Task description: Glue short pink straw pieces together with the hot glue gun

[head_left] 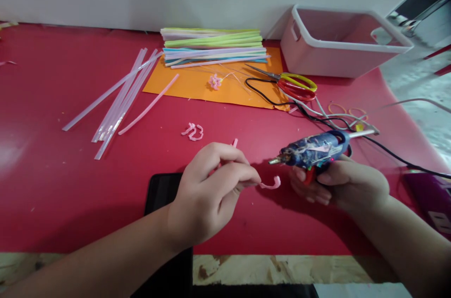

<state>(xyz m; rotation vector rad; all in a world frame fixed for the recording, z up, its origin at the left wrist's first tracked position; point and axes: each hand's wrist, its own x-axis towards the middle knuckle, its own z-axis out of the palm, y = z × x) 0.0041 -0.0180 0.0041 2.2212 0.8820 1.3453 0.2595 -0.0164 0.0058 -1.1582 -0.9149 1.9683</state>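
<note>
My left hand (211, 190) is closed in a pinch on a small curled pink straw piece (271, 184), and another pink tip pokes up behind its fingers. My right hand (345, 185) is wrapped round a blue glue gun (313, 150), a finger on its red trigger. The gun's metal nozzle points left, a little above the curled end of the pink piece. Both hands hover low over the red table (52, 185).
Two curled pink straw bits (193, 131) lie ahead of my left hand. Clear glue sticks (118, 96) lie at the left. An orange sheet (197, 82) bears a pile of coloured straws (214, 46), a small pink flower (214, 82) and scissors (292, 84). A white bin (338, 42) stands back right. A black phone (162, 192) lies under my left wrist.
</note>
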